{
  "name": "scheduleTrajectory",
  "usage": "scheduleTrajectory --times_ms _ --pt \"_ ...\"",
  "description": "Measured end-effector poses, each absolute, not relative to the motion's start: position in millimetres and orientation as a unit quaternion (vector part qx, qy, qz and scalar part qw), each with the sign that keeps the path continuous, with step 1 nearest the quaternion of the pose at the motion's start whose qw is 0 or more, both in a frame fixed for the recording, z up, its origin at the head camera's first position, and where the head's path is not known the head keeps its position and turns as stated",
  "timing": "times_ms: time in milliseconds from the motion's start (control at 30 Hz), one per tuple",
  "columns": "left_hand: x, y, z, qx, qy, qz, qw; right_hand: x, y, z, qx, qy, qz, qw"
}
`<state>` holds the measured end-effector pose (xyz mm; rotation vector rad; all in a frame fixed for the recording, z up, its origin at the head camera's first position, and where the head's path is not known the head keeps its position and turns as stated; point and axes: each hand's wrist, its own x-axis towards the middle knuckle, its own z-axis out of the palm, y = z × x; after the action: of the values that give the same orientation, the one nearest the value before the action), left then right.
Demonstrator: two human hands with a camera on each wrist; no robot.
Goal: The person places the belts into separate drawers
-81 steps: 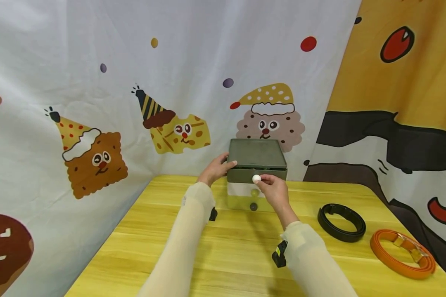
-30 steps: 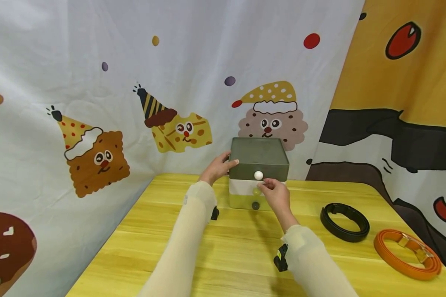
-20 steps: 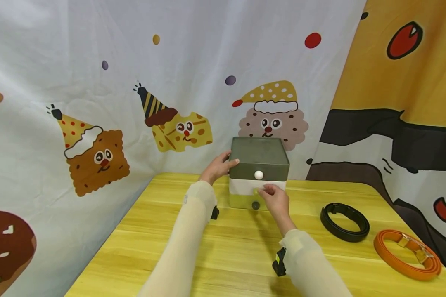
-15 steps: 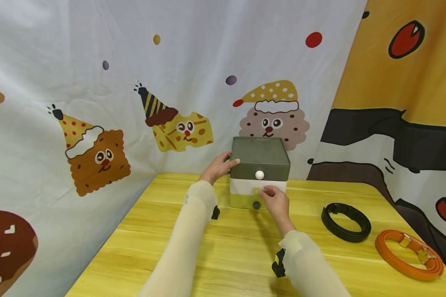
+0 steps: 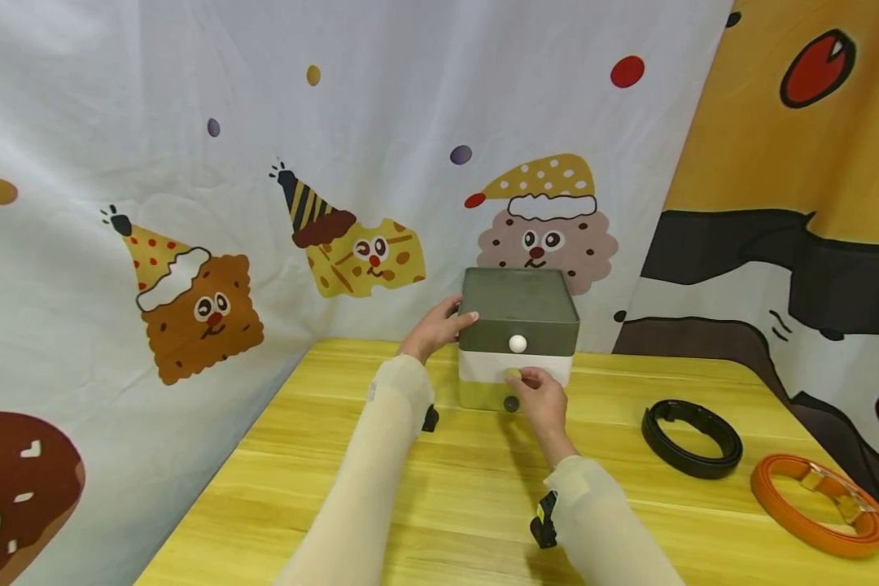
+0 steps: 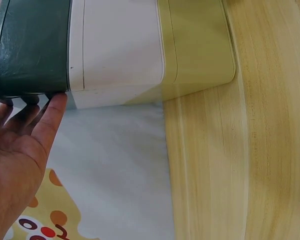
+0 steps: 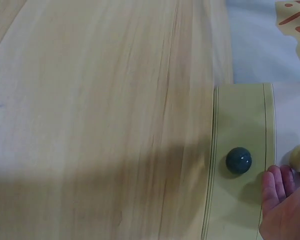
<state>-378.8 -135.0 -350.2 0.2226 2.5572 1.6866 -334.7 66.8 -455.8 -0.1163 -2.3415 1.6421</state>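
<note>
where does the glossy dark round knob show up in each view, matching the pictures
Head: glossy dark round knob, below and right of centre.
Left wrist: not in it.
Right wrist: glossy dark round knob, right of centre, lower half.
Shared landmark: yellow-green bottom tier, in all three.

The drawer unit [image 5: 516, 360] stands at the back of the worktop [image 5: 322, 456], before the curtain [image 5: 381, 106], the left hand [image 5: 435, 327] at its left side, the right hand [image 5: 545, 399] at its front. To its right lies a belt [image 5: 692, 467]; a second belt [image 5: 813, 532] lies farther right and nearer.
</note>
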Motion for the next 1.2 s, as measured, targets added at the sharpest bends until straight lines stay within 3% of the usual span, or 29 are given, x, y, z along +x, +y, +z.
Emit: scheduleTrajectory --times_ms 633,1200 --pt "-378.7 -131.4 -350.9 0.074 0.830 0.551 0.042 -332.0 64.3 -453.4 -0.058 -0.793 0.585 0.158" --pt "-382.2 -134.6 -352.3 0.072 0.820 0.566 0.042 -323.3 63.2 -457.5 -0.054 -0.797 0.586 0.138"
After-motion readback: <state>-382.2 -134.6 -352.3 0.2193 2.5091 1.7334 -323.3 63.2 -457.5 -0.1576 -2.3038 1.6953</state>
